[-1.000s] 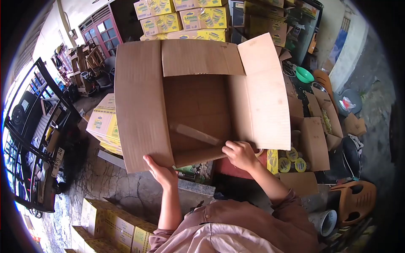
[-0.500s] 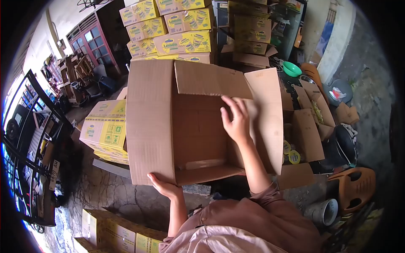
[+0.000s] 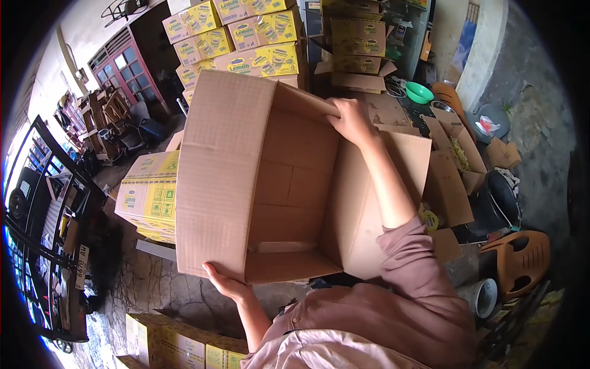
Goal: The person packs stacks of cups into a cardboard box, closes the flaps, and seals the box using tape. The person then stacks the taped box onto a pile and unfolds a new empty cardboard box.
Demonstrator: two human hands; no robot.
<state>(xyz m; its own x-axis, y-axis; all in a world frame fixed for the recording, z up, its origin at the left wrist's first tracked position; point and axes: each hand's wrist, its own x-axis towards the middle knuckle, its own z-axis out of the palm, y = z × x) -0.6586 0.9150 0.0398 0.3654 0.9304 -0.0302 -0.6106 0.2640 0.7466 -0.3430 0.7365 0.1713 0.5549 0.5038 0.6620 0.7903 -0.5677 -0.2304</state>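
Note:
A plain brown cardboard box (image 3: 221,166) is held tilted in front of me, its open mouth facing up toward me. Inside, its bare walls and a strip of clear tape near the bottom show. My left hand (image 3: 228,284) supports the box at its lower left corner, thumb on the outer face and the other fingers hidden beneath. At the far side, my right hand (image 3: 354,120) is closed over the top edge and flap, its fingers wrapped round the cardboard. On the right a wide flap (image 3: 384,203) stands outward below my right forearm.
Printed yellow lemon cartons (image 3: 261,31) are stacked at the back, with more cartons (image 3: 147,190) to the left and near my feet. On the right are an opened box (image 3: 458,150), a green bowl (image 3: 420,92), a dark bucket (image 3: 496,200) and an orange plastic chair (image 3: 522,261).
My right hand has gone from spread fingers by the far flap to gripping the far edge. That flap is now folded back, and the box has tilted and turned slightly.

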